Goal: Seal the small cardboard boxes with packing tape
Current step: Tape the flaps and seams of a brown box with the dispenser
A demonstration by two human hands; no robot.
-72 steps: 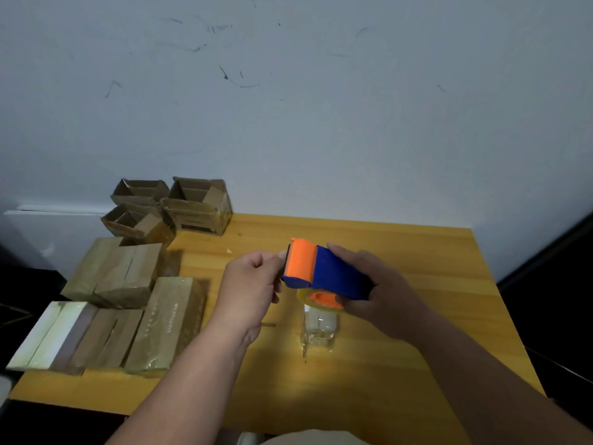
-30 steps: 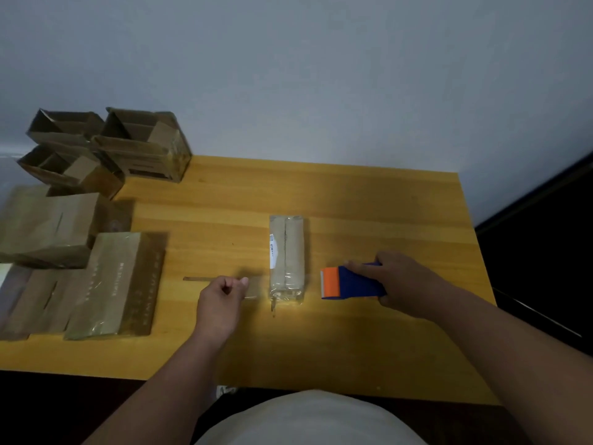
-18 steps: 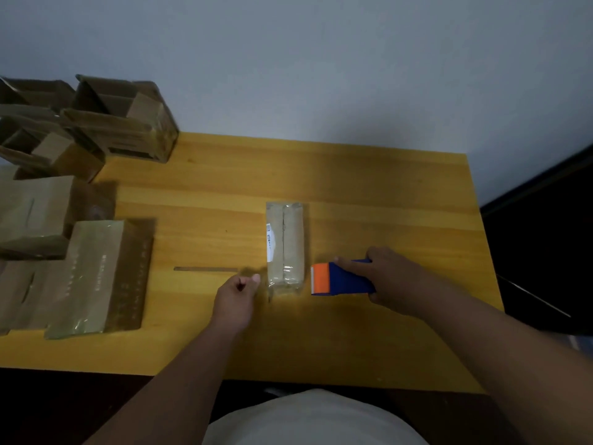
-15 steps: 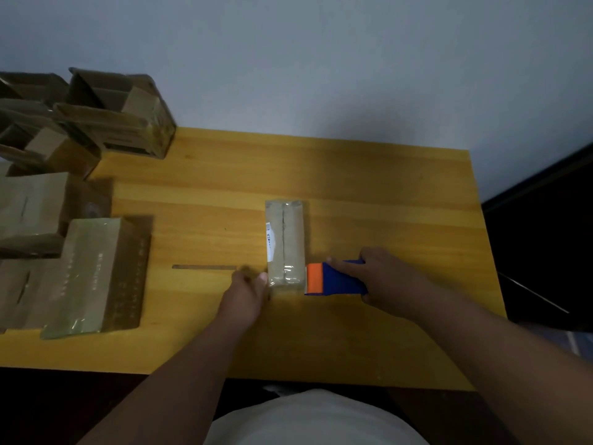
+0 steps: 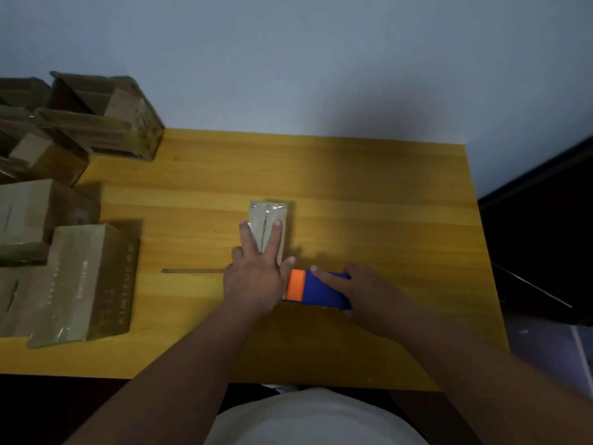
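Note:
A small cardboard box (image 5: 271, 213), taped along its top seam, lies lengthwise at the middle of the yellow table (image 5: 369, 194). My left hand (image 5: 255, 271) rests flat on the box's near half with straight, spread fingers. My right hand (image 5: 369, 290) grips a blue and orange tape dispenser (image 5: 316, 289) lying on the table just right of the box's near end, index finger stretched along its top. The near end of the box is hidden under my left hand.
Closed cardboard boxes (image 5: 83, 284) lie along the table's left edge. Open boxes (image 5: 106, 117) are stacked at the back left against the wall. A thin dark strip (image 5: 192, 270) lies on the table left of my left hand. A dark gap borders the table's right side.
My left hand moved from beside the box's near corner onto its top and spread flat. The dispenser slid left in my right hand, closer to the box's near end.

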